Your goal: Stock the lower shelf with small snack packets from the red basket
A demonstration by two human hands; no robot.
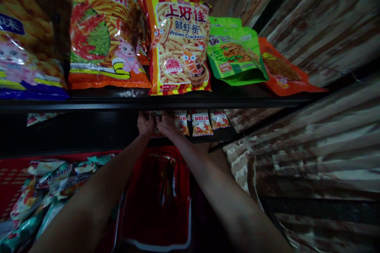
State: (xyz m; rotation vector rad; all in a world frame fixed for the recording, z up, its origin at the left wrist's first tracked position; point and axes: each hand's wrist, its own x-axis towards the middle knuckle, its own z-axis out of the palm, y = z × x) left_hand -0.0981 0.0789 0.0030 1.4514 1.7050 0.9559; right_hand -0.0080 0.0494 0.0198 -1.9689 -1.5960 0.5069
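On the lower shelf point(89, 136), my left hand point(145, 123) and my right hand point(166, 122) are close together, fingers curled at the upper edge of a small snack packet point(158, 132). Most of that packet is hidden behind the hands, and the shelf above cuts off part of the view. To the right of my right hand, similar white-and-orange snack packets stand in a row, among them a middle packet point(202, 123) and an end packet point(219, 119). Both forearms reach forward over the baskets.
Above sits a shelf edge point(118, 104) with prawn crackers point(181, 43), an orange chip bag point(103, 35) and a green pouch point(236, 53). Below are a red basket point(185, 205) with a dark package inside and another red basket point(12, 174) full of snack packets. Corrugated sheeting point(326, 146) stands at right.
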